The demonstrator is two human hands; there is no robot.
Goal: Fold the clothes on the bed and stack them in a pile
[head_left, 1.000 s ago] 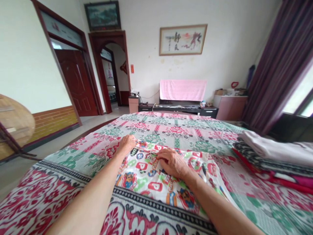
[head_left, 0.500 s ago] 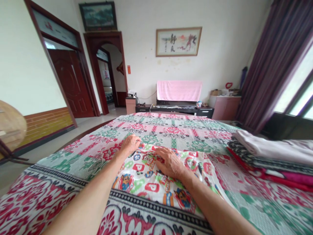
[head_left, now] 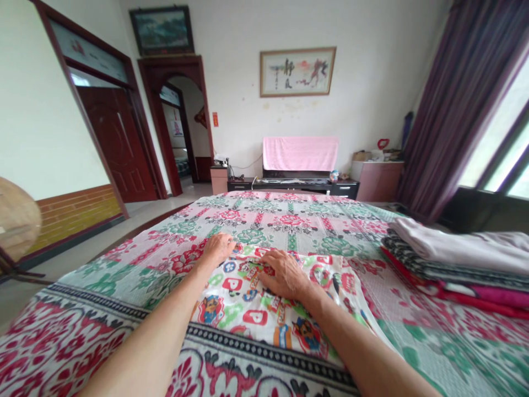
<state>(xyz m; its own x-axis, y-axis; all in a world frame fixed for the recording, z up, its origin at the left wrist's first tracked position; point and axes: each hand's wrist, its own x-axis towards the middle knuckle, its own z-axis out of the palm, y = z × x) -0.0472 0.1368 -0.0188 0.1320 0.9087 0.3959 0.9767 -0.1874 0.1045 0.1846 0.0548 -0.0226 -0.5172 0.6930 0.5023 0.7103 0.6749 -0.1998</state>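
A white cloth (head_left: 256, 315) printed with cartoon dogs, red badges and green patches lies spread on the flowered bedspread (head_left: 165, 278) in front of me. Whether it is a garment or a plain sheet I cannot tell. My right hand (head_left: 285, 274) rests palm down on its upper middle, fingers spread and pointing left. At the cloth's far left corner, my left hand (head_left: 220, 247) lies low with its fingers stretched toward the right, touching the edge. Neither hand lifts the cloth off the bed.
To the right sits a stack of folded textiles (head_left: 458, 259), pale on top with black-white and red layers below. Beyond the bed stands a low black cabinet (head_left: 242, 186) with a pink cloth (head_left: 301, 153) draped above it. A round wooden tabletop (head_left: 16, 218) is at the left.
The left hand's fingers have loosened and flattened at the cloth's corner. My right hand has hardly moved. The view has turned slightly.
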